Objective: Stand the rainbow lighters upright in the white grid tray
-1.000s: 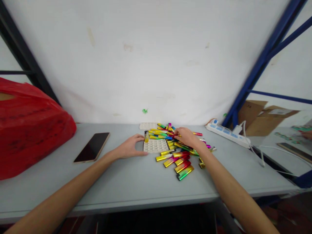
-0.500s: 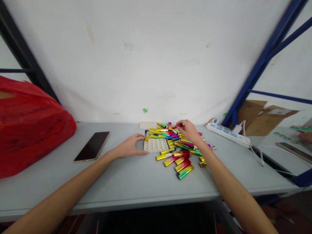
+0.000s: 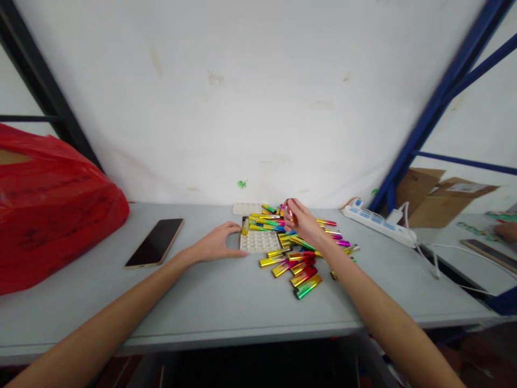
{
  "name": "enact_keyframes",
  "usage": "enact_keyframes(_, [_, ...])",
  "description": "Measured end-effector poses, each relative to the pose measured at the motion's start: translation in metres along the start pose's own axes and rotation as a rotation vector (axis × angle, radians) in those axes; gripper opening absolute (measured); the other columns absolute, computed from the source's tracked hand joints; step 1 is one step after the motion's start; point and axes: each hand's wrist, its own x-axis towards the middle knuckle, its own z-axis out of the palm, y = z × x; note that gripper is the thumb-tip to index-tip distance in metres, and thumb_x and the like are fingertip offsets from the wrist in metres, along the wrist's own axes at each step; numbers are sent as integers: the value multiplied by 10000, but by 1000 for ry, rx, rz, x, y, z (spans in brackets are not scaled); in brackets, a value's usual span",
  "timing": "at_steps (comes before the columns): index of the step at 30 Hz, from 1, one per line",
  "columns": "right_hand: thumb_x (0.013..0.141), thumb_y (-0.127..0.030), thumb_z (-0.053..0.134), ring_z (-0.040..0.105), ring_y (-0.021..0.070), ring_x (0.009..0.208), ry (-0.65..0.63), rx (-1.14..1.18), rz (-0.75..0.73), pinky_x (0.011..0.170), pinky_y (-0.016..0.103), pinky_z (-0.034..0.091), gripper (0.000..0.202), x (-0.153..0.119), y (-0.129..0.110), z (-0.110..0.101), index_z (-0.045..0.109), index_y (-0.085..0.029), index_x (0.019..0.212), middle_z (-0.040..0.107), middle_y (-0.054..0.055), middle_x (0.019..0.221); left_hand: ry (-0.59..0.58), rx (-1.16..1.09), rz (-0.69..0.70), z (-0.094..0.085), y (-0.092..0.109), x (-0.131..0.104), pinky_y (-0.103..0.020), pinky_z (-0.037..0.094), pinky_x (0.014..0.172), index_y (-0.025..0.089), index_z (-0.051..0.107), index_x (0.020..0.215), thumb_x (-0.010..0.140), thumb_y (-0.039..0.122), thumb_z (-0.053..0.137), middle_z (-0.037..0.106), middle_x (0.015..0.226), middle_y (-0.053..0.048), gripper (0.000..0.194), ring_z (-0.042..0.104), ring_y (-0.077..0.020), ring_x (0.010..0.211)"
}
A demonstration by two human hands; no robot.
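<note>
A white tray with rows of round holes (image 3: 258, 242) lies flat in the middle of the table. One yellow lighter (image 3: 245, 226) stands upright in its far left corner. Against the tray's left edge rests my left hand (image 3: 217, 242), thumb and fingers spread apart. My right hand (image 3: 302, 220) is raised over the pile, its fingers closed around a red lighter (image 3: 290, 210), partly hidden by them. Below and around it, shiny lighters (image 3: 302, 275) in yellow, red, green, blue and purple lie in a loose heap to the right of the tray.
Behind the tray lies a second white tray (image 3: 246, 208). A phone (image 3: 155, 242) and a red plastic bag (image 3: 60, 210) are on the left. A power strip (image 3: 379, 226) with cables runs along the right, near cardboard boxes (image 3: 440, 196). Another person's hand (image 3: 507, 231) shows at the far right.
My right hand has moved left and toward the tray, carrying the lighter up from the pile. My left hand stays at the tray's edge.
</note>
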Motion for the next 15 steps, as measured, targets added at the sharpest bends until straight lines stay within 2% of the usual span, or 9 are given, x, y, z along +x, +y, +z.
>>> enact_keyframes(2, [860,-705,640,265,81,462,20,-128,-11,447,211,253,472,0,7,9,511,-251,878,328,-106,592,-2,1,1,0,0,0,-426,446,1148,222,679,1290,723,718,756,634,1380,-109,757,601,-326,1280])
enact_keyframes(3, [871,-718,608,255,87,472,55,-217,-37,450,221,229,489,-1,10,13,499,-244,827,309,-99,585,-3,3,0,0,1,0,-424,442,1151,219,676,1294,728,713,756,630,1383,-111,756,598,-324,1283])
enact_keyframes(6, [907,-702,530,309,109,537,166,-535,-169,512,254,247,548,-2,19,23,416,-232,648,310,-60,578,-4,8,-6,1,1,0,-420,441,1151,208,675,1292,731,707,760,627,1376,-119,756,600,-323,1277])
enact_keyframes(8, [919,-645,513,324,118,562,196,-712,-225,552,270,243,562,-3,22,28,350,-234,571,306,-44,568,-6,9,0,1,0,0,-418,444,1149,203,677,1289,730,710,760,631,1365,-122,759,603,-325,1270])
enact_keyframes(12, [909,-483,496,329,129,547,243,-825,-241,570,293,228,482,-5,23,34,317,-241,532,316,-34,533,7,9,12,3,-1,1,-418,455,1140,196,683,1282,732,714,754,638,1352,-117,758,612,-333,1258])
enact_keyframes(15, [910,-436,493,363,141,547,274,-841,-254,571,298,248,437,-3,25,34,344,-243,548,360,-33,524,9,1,17,3,-1,0,-418,454,1141,201,684,1277,741,704,752,640,1349,-114,739,614,-327,1253])
